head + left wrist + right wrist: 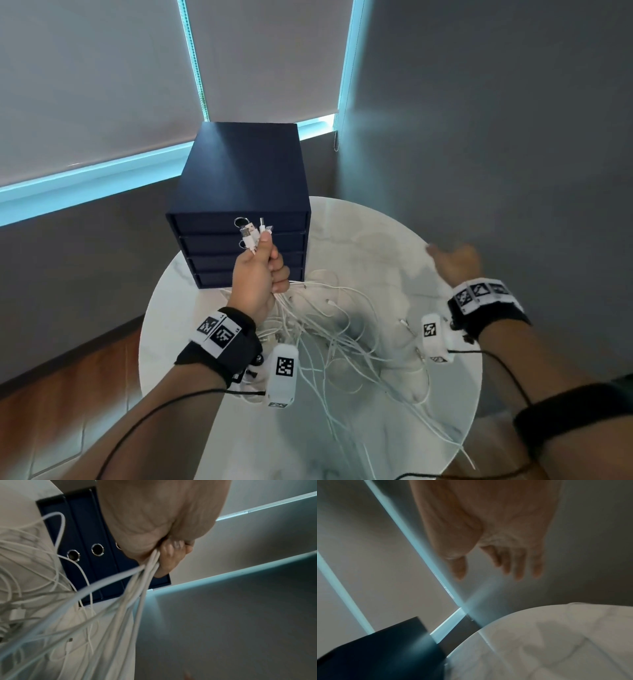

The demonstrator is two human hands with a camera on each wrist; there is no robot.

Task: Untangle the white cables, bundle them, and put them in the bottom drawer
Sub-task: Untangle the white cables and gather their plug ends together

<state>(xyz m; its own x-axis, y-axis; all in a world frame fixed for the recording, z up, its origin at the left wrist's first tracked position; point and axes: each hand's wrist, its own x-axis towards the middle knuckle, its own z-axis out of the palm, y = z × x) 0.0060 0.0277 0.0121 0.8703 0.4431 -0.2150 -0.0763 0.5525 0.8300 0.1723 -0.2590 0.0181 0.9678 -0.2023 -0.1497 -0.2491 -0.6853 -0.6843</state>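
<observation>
My left hand (263,270) is raised in front of the dark blue drawer unit (239,192) and grips a bunch of white cables (329,339), their plug ends (255,231) sticking up above my thumb. The strands hang down from my fist (164,553) and spread in a tangle (51,608) over the table. All drawers of the unit (82,545) are closed, with ring pulls (97,549) on their fronts. My right hand (454,262) hovers over the table's far right edge, blurred, fingers (518,566) straight and holding nothing.
The round white marble table (394,236) carries the drawer unit at its back left. Grey wall and roller blinds (102,85) stand behind. Wooden floor (51,394) shows at the lower left. Table surface (556,642) lies below my right hand.
</observation>
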